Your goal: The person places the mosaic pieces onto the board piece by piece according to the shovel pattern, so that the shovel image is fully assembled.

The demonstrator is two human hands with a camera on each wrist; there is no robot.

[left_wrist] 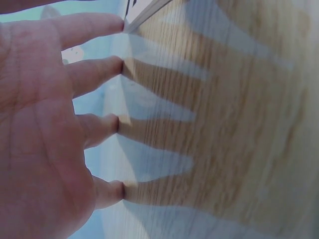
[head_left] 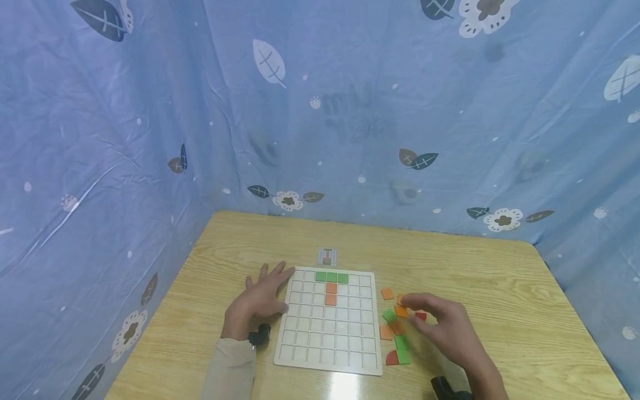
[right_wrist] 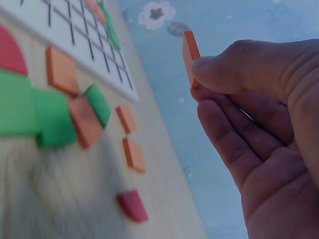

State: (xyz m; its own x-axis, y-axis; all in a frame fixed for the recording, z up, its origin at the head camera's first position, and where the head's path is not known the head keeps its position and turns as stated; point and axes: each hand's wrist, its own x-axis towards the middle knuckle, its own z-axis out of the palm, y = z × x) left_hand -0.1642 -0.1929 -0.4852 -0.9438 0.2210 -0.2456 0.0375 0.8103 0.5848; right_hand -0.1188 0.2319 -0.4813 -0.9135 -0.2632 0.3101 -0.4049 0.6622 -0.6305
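Note:
My right hand (head_left: pixel 445 328) pinches an orange square tile (right_wrist: pixel 190 59) between thumb and fingers, raised over loose pieces at the board's right. My left hand (head_left: pixel 260 297), fingers spread, rests its fingertips on the table, with index finger and thumb at the left edge of a white grid board (head_left: pixel 310 355). On the board, a row of green tiles (head_left: pixel 332 277) lies along the top, above two orange tiles (head_left: pixel 331 294) in a column. Beside the board lie orange tiles (right_wrist: pixel 62 71), green tiles (right_wrist: pixel 55 117) and red rounded pieces (right_wrist: pixel 132 205).
A small pattern card (head_left: pixel 327 256) lies just beyond the board's far edge. The wooden table (head_left: pixel 480 278) extends on both sides. Blue curtains (head_left: pixel 350 122) with leaf and flower prints hang behind and at the sides.

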